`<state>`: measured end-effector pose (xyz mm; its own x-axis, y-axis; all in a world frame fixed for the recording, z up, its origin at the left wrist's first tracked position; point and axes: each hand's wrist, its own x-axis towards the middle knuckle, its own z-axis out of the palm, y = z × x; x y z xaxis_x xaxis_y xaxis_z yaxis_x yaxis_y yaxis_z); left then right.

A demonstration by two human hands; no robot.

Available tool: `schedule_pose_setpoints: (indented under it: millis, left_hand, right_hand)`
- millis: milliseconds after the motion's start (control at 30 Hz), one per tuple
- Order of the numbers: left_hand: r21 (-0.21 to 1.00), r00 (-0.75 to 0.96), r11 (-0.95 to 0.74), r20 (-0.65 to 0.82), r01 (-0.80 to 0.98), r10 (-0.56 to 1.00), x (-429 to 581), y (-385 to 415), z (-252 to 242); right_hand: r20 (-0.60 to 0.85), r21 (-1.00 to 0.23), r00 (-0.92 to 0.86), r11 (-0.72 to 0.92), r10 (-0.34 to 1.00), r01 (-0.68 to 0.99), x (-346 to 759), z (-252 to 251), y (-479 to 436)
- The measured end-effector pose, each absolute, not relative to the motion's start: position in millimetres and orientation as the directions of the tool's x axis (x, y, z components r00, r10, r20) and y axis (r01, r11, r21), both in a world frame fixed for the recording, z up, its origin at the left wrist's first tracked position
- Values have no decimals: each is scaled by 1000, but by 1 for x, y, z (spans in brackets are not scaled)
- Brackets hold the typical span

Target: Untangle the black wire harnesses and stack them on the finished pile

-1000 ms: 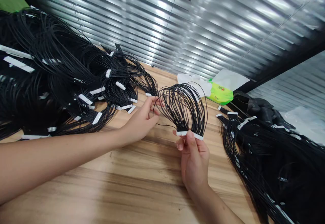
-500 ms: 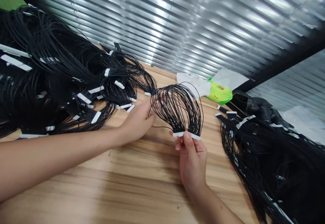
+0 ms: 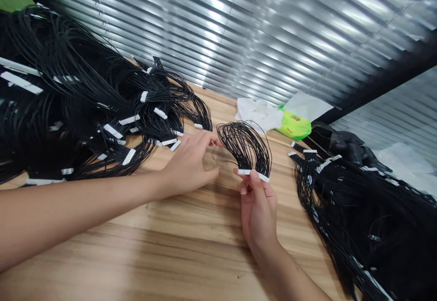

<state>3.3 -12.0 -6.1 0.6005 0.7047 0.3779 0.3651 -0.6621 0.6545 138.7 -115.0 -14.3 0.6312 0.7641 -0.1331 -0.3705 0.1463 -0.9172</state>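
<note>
My right hand [image 3: 258, 201] pinches the white connectors of a black wire harness [image 3: 244, 144] between thumb and fingers. From there its thin wires arch up and away in a loop over the wooden table. My left hand [image 3: 194, 160] is open just left of that loop, its thumb and fingers apart. Its fingertips are close to the wires; whether they touch is hard to tell. Beyond the left hand lies a large heap of black wire harnesses [image 3: 102, 87] with white connectors.
Another pile of black harnesses [image 3: 358, 214] covers the table's right side. At the back are white tissue paper [image 3: 257, 113] and a green tissue pack [image 3: 295, 125]. Behind the wooden table [image 3: 191, 246] stands a ridged metallic wall [image 3: 211, 32]. Clear plastic [image 3: 409, 162] lies far right.
My left hand has let go of the harness wires and opened. The wire loop has shifted slightly right and narrowed, while my right hand still grips the connectors.
</note>
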Motion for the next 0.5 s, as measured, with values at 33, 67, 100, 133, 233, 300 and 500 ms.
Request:
schedule_pose_setpoints:
  millis: [33,67,100,133,233,300,500]
  left_hand:
    - [643,638,-680,367,351,677,3,-13,-4]
    - [648,665,-689,360,326,654,2,-14,-3]
    - [675,676,-678,356,291,645,2,-14,-2]
    - [724,668,-643,352,250,656,2,-13,-2]
    - [884,592,-442,274,156,758,4,-6,-5]
    - [910,570,-375,215,178,793,5,0,-8]
    - [811,604,-475,199,340,772,5,1,-13]
  right_hand:
    - [-132,-917,625,145,769,-372,138,-14,-115]
    - [-129,-918,620,144,774,-370,138,-14,-116]
    - [-124,-919,616,144,778,-367,138,-15,-117]
    - [-120,-919,615,147,780,-365,137,-15,-118]
    - [-115,-915,630,166,768,-369,137,-15,-118]
    - [-115,-911,649,180,752,-370,137,-15,-118]
    - [-65,-937,645,176,762,-302,135,-16,-122]
